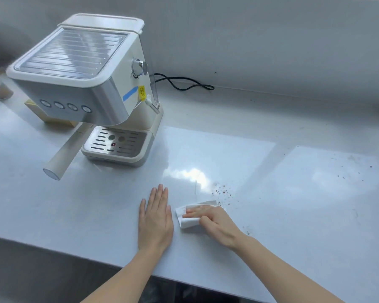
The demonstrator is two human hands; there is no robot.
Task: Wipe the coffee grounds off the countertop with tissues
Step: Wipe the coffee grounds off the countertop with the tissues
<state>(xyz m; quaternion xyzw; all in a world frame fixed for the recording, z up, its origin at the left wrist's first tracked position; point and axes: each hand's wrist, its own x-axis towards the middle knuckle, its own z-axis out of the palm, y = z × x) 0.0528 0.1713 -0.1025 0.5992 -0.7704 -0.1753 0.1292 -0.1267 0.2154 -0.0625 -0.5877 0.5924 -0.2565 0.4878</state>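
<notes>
My right hand point(214, 224) presses a folded white tissue point(189, 221) flat on the pale countertop point(293, 204), fingers pointing left. A patch of dark coffee grounds point(223, 192) lies just beyond the tissue's far right corner. A few more grains point(248, 232) sit beside my right wrist, and scattered specks point(357, 171) lie far to the right. My left hand point(155, 217) rests flat on the counter, palm down, fingers together, just left of the tissue and holding nothing.
A cream and steel espresso machine point(92, 84) stands at the back left, its portafilter handle point(64, 152) jutting toward the front. A black power cord point(184, 84) loops along the wall. The counter's front edge point(118, 265) runs under my forearms.
</notes>
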